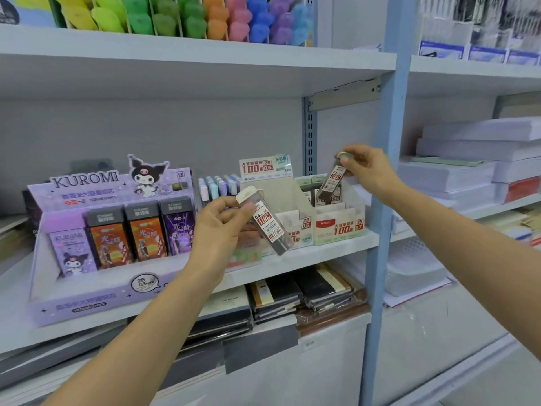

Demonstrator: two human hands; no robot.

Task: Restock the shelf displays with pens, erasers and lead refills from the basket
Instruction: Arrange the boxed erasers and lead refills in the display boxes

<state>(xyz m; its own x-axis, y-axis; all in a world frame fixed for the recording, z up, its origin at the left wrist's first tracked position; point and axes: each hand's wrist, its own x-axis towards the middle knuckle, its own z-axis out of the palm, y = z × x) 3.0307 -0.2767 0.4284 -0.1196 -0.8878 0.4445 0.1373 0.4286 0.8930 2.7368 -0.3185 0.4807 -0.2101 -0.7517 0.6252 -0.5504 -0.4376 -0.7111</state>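
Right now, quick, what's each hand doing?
Left hand: closed, pinching a lead tube.
Right hand: closed, pinching the other lead tube by its cap.

Clear glossy plastic lead refill case, matt cream cap, second refill case alike at 2 o'clock, matt cardboard display box, glossy printed-card Kuromi display at 9 o'clock, smooth painted metal shelf, matt paper stacks at 3 o'clock

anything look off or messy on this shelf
Nothing spilled or damaged. One oddity: the 0.5 display box shows bare cardboard inside, no cases visible, while the 0.7 display box beside it holds several. The left hand holds one lead case, the right hand another lead case.
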